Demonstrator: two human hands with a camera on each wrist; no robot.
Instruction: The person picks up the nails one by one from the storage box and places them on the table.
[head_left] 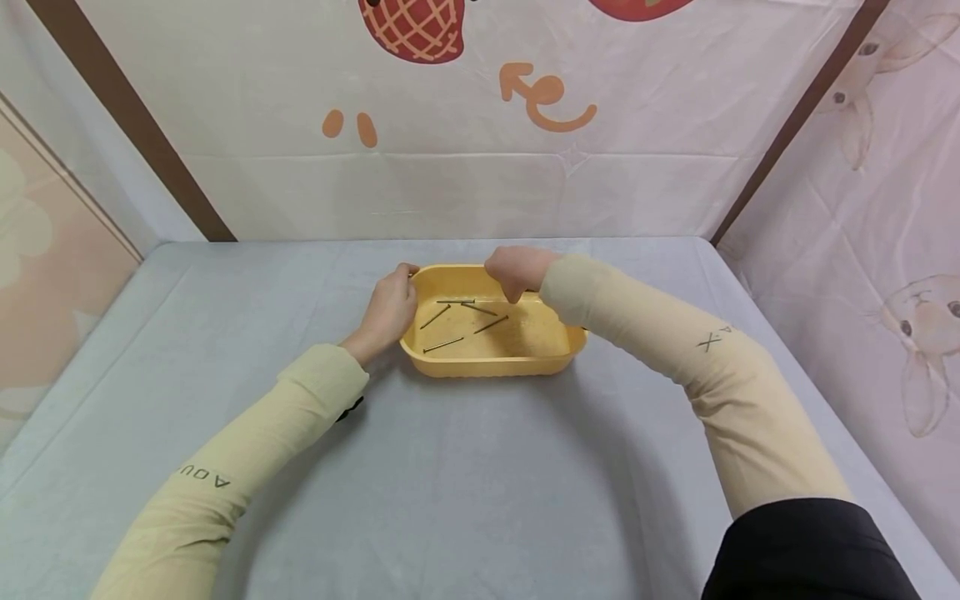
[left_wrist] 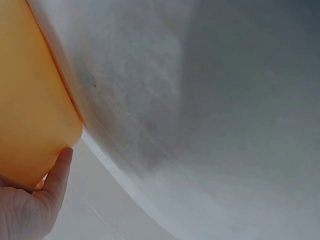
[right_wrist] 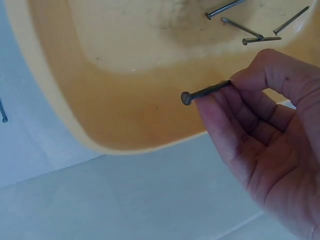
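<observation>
A shallow yellow plastic tray (head_left: 491,367) stands on the cloth with several loose nails (head_left: 444,344) scattered on its floor. My left hand (head_left: 388,308) grips the tray's left end, and in the left wrist view the thumb (left_wrist: 61,172) presses on its outer wall near a corner. Over the tray's far side is my right hand (head_left: 519,271). Between its thumb and index finger it pinches one dark nail (right_wrist: 206,92), head pointing away from the palm; the head view hides this nail.
A pale blue-grey cloth (head_left: 465,483) covers the table. Outside the tray, another nail (right_wrist: 3,111) lies at the left edge of the right wrist view. A printed curtain (head_left: 465,192) hangs behind the table, with another at the right side (head_left: 862,208).
</observation>
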